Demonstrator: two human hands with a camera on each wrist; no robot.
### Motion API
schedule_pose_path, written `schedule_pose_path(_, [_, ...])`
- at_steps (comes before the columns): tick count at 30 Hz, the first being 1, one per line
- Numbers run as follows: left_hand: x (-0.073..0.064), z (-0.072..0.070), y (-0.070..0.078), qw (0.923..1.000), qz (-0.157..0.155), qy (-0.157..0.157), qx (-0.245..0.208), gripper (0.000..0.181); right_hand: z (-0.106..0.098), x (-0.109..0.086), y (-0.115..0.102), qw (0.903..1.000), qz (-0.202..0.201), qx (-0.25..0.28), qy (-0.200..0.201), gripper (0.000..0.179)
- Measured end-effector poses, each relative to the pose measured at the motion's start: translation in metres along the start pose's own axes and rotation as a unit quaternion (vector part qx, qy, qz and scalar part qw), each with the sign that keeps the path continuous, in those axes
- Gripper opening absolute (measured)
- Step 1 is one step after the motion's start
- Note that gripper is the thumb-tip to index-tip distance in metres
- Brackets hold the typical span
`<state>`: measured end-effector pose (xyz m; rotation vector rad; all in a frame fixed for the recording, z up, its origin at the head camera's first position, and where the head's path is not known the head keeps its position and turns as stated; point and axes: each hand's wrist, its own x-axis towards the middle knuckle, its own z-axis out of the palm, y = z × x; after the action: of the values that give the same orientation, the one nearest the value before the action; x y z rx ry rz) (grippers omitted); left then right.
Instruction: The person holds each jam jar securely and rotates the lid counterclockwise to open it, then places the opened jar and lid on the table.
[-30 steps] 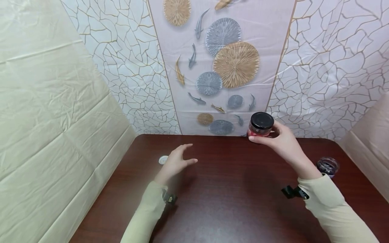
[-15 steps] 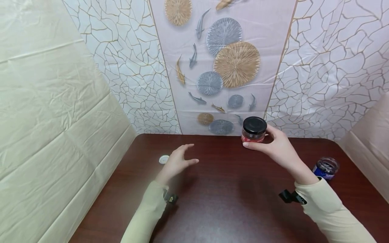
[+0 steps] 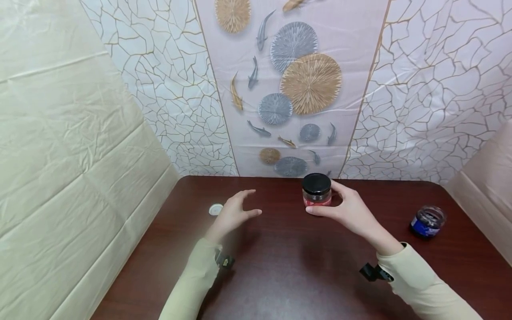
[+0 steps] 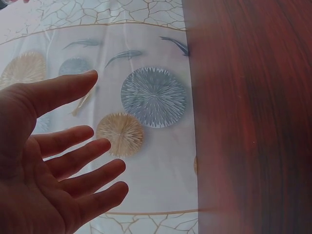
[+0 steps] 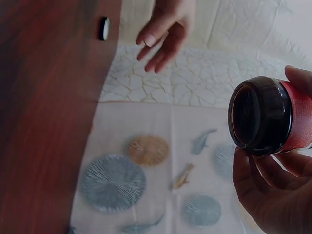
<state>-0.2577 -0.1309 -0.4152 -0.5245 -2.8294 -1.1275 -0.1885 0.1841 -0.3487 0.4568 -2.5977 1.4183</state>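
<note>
My right hand (image 3: 354, 211) grips a glass jar (image 3: 317, 191) with a black lid and a red label, thumb on the near side and fingers around the far side. The jar is upright, held above the table. In the right wrist view the jar's (image 5: 265, 114) dark underside faces the camera. My left hand (image 3: 232, 215) hovers above the table, thumb and fingers spread apart with nothing between them. The left wrist view shows the same hand (image 4: 58, 170) with its palm bare. Just left of it lies a white round lid (image 3: 215, 209), partly hidden by the hand.
A glass jar (image 3: 427, 222) with a blue label and dark contents stands at the right of the brown table (image 3: 280, 275). Its glass top looks bare. A patterned cloth (image 3: 280, 89) hangs behind the table's back edge, with pale cloth walls at both sides.
My right hand has carried the red-labelled jar left and lower, nearer the left hand. The blue-labelled jar, earlier partly behind the right wrist, now shows fully. My left hand has hardly moved.
</note>
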Motion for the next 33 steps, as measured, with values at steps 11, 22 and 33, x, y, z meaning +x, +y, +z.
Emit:
schedule_pose_path(11, [-0.001, 0.002, -0.001, 1.0000, 0.005, -0.003, 0.001, 0.068, 0.023, -0.008, 0.013, 0.9995, -0.001, 0.026, -0.018, 0.057])
schedule_pose_path(22, [-0.004, 0.004, -0.001, 0.9998, 0.017, -0.009, 0.005, 0.066, 0.036, -0.012, 0.017, 0.9991, 0.005, 0.036, -0.023, 0.057])
schedule_pose_path(33, [-0.002, 0.004, 0.000, 0.9995, 0.030, -0.010, -0.006, 0.064, 0.037, -0.014, 0.013, 0.9988, 0.004, 0.043, -0.021, 0.058])
